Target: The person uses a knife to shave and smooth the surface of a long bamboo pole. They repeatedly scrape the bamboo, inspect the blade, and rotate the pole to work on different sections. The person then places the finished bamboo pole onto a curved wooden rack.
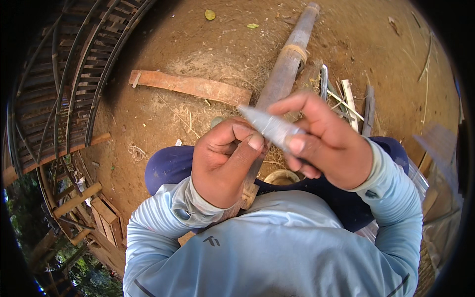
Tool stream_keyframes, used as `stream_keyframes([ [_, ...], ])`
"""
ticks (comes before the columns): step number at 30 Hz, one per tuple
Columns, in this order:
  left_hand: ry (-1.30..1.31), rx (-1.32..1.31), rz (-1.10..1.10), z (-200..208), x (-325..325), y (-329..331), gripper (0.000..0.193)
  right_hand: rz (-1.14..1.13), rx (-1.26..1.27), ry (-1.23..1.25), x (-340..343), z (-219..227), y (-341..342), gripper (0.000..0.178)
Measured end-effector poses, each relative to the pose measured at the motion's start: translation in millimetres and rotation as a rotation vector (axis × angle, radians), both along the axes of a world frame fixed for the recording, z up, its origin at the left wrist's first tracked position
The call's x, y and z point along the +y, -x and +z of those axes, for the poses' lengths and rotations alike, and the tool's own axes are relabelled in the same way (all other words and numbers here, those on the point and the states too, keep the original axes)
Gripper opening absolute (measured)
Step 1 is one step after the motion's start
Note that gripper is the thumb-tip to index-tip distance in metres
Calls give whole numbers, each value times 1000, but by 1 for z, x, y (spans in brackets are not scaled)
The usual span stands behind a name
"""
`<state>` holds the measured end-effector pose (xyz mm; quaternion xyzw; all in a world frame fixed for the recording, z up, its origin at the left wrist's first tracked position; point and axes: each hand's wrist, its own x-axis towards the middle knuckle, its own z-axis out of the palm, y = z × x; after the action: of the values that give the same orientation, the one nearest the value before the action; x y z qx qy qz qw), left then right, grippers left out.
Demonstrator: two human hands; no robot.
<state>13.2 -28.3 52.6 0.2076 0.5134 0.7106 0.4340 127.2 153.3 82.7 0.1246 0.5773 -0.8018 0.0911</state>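
In front of my chest, my right hand (326,141) grips a grey pointed blade (264,123) between thumb and fingers. Its tip points up and to the left, and motion smears it; a handle, if there is one, is hidden in the hand. My left hand (225,161) is closed beside the blade, its thumb pressed against the curled index finger. Whatever sits in that pinch is too small or hidden to make out. The blade passes just above the left thumb and fingertips; whether they touch cannot be told.
Beneath my hands a long wooden pole (279,81) with a tan binding slants away over the dirt floor. A reddish-brown board (193,88) lies left of it, wood strips (350,104) right. A round bowl (281,177) stands between my knees. Slatted bamboo framework (74,74) rises at far left.
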Motion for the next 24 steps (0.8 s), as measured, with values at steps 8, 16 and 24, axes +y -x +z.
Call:
stream_keyframes([
  [8,-40,-70,-44,10,5,-6,13,111,8,91,-5,-1,-1,25],
  [16,93,131,-73,-1,-3,6,14,-359,83,-96,28,3,0,32],
  [24,250,277,-20,-17,-10,25,13,-395,13,-296,36,-10,-21,28],
])
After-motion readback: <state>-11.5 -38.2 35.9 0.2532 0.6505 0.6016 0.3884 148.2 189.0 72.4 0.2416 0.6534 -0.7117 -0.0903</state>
